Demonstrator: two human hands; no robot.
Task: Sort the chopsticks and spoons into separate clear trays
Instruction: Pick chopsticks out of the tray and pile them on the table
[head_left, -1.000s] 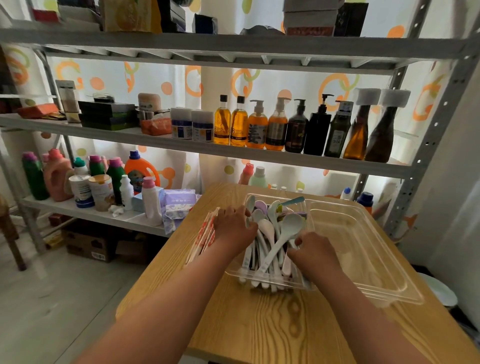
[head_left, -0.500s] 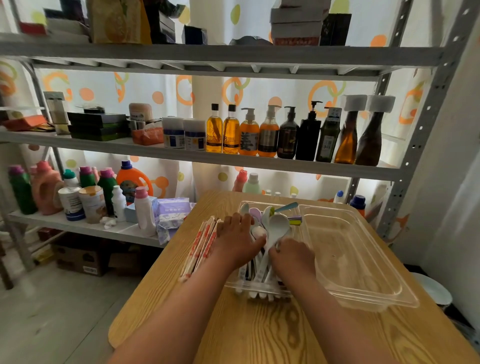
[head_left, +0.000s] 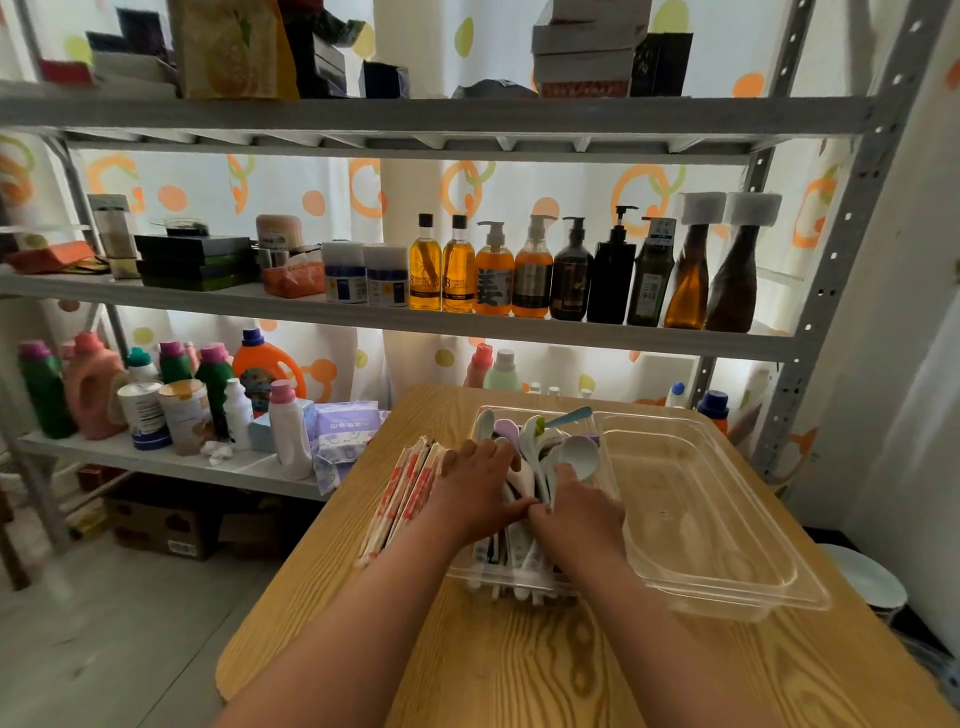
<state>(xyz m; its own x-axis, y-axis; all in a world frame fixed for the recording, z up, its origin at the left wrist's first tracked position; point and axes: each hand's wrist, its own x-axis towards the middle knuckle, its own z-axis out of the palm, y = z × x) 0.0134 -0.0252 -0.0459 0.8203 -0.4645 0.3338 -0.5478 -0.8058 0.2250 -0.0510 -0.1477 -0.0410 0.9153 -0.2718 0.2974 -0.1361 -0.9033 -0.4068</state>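
Observation:
A heap of plastic spoons (head_left: 540, 447), mostly white with some lilac and teal, lies in the left clear tray (head_left: 460, 571) on the wooden table (head_left: 519, 675). My left hand (head_left: 475, 491) and my right hand (head_left: 579, 512) are both in that tray, side by side with thumbs touching, fingers curled round the bundle of spoon handles. Paper-wrapped chopsticks (head_left: 402, 496) lie on the table just left of the tray, beside my left wrist. The right clear tray (head_left: 727, 525) adjoins the first and holds nothing.
A grey metal shelf rack (head_left: 415, 322) stands behind the table with bottles, jars and boxes. Its upright (head_left: 810, 332) rises close to the table's far right corner. Floor lies to the left, with cardboard boxes (head_left: 161, 525) under the shelf.
My hands have drawn closer together over the spoons until the thumbs meet, bunching the spoons into a tighter bundle. The chopsticks and the trays have stayed in place.

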